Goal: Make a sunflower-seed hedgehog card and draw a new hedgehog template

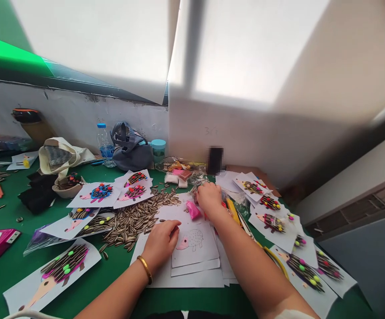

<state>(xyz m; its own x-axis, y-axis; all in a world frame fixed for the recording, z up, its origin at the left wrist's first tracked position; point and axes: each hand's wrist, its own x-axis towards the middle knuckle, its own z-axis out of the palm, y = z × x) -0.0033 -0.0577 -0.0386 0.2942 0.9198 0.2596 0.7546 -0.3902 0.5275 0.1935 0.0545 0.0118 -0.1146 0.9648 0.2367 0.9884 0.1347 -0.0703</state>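
My left hand (162, 243), with a gold bangle at the wrist, rests on white paper beside a drawing of a hedgehog (194, 239) with a pink face. Its fingers lie loosely over the paper's left edge and hold nothing that shows. Farther off, my right hand (209, 199) reaches down among clear plastic bags (199, 178), its fingers bent and closed; whatever is between them is hidden. Just left of it lies a lump of pink clay (193, 210) on the paper. A heap of striped sunflower seeds (135, 217) spreads to the left of the sheets.
Finished seed hedgehog pictures (62, 270) lie at the left, and more hedgehog sheets (275, 221) overlap at the right. Scissors (275, 259) and a yellow tool (233, 212) lie by my right forearm. A water bottle (104, 144), a blue bag (131, 150) and a cup (158, 150) stand along the wall.
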